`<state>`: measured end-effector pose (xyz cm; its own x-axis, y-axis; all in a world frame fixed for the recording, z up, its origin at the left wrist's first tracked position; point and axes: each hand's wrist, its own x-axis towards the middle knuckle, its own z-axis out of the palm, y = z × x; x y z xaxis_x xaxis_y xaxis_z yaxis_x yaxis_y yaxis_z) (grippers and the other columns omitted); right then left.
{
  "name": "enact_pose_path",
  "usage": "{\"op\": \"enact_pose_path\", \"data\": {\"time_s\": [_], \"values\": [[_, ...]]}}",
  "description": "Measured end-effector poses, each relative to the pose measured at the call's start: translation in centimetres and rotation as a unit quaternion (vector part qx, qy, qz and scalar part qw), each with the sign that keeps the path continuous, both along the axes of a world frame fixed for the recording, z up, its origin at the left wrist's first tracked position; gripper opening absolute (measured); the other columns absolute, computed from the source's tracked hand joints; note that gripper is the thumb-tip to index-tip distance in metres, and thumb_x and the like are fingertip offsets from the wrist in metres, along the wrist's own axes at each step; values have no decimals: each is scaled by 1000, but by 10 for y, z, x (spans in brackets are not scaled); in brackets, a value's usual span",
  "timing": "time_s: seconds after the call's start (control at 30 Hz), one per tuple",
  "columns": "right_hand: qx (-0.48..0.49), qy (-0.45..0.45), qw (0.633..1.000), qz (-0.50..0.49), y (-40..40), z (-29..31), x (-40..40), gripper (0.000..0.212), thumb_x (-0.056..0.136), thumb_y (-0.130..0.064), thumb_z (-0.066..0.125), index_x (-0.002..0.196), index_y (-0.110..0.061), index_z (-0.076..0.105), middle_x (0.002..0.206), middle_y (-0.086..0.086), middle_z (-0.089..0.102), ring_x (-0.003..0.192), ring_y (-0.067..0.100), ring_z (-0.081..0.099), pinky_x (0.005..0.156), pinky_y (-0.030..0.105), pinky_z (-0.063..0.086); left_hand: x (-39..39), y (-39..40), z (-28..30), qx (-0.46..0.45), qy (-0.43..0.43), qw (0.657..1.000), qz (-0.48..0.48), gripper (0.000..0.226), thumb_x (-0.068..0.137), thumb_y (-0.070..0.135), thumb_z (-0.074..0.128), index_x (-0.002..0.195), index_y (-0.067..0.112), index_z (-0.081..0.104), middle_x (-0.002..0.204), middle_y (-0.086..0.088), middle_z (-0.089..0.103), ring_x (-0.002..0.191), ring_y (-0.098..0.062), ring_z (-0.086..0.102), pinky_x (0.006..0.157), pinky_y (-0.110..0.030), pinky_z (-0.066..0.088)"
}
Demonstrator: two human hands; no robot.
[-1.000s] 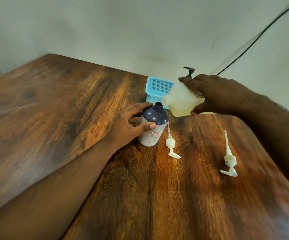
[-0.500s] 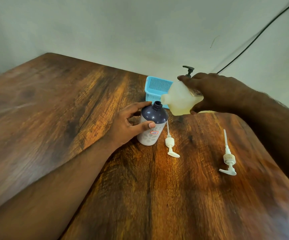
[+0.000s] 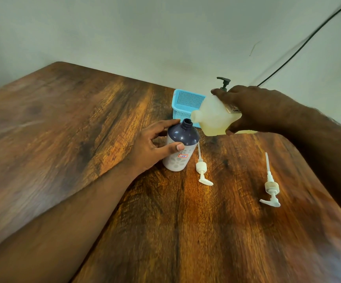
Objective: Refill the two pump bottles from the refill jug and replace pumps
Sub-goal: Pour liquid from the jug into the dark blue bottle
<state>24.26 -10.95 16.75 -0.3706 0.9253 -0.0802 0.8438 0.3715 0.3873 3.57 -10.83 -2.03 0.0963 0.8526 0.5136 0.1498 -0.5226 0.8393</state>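
The right hand (image 3: 255, 109) grips the tilted refill jug (image 3: 212, 117) (hiding its far end); the left hand (image 3: 153, 148) grips the open bottle (image 3: 180, 148).

Wide bare table (image 3: 63, 139) lay open on my left. Ahead, the blue basket (image 3: 186, 103) and a dark pump (image 3: 224, 82) blocked the back edge. Two loose pumps, one (image 3: 201, 168) beside the bottle (image 3: 180, 148), the other (image 3: 270, 186) further right, left a lane between them.

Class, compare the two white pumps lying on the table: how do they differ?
The near-bottle pump lies beside the dark bottle; the far pump lies apart, toward the right edge. The near-bottle pump's collar is white; the far pump's looks beige. Both lie flat, tubes pointing away, detached.
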Motion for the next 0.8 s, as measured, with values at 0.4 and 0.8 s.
{"op": "enact_pose_path", "data": {"time_s": [0.4,0.8], "values": [[7,-14,1000,-1,0,2,-1,103,77,-35,77,152,-31,7,141,8,44,124,30,49,92,47,52,0,0,0,-3,4,1000,3,71,73,46,77,136,18,58,131,1,62,118,-12,61,94,-41,57],[2,-8,1000,-3,-2,3,-3,103,76,-34,78,152,-29,8,142,7,45,125,30,49,94,47,50,0,-1,1,-3,0,1000,-1,68,75,42,78,135,19,58,130,2,63,119,-12,61,96,-41,56]]}}
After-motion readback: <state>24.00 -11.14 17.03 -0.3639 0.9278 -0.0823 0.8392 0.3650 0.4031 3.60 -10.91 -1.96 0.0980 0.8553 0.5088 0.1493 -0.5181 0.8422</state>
